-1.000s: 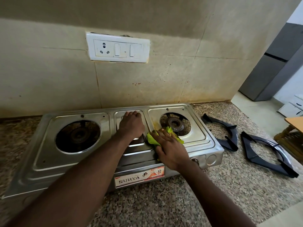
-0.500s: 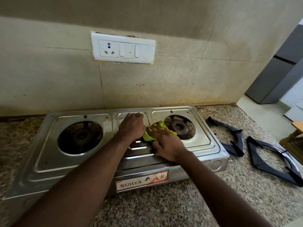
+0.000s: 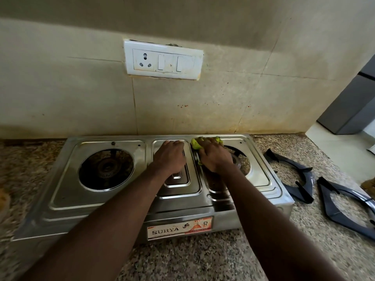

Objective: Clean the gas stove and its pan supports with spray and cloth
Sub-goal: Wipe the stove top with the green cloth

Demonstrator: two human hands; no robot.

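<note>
My right hand (image 3: 215, 159) bunches the green cloth (image 3: 195, 144) under curled fingers and presses it on the far edge of the gas stove (image 3: 67, 191), between the centre panel and the right burner (image 3: 240, 162). My left hand (image 3: 169, 157) lies palm down on the centre panel just beside it, holding nothing and bracing the stove on the tabletop (image 3: 182, 260). The main risk, as I judge it, is the cloth snagging in the open burner well if I sweep right, or pushing grime down into it. A hard shove could also slide the stove toward the wall if my left hand lets up. The two pan supports (image 3: 305, 176) lie off the stove on the tabletop to the right, the nearer one cut by the frame edge, and I cannot tell whether they have been wiped. Most of the cloth is hidden under my hand, my left fingertips are hard to make out, my right forearm covers the stove's front right, and no spray bottle is in view.
</note>
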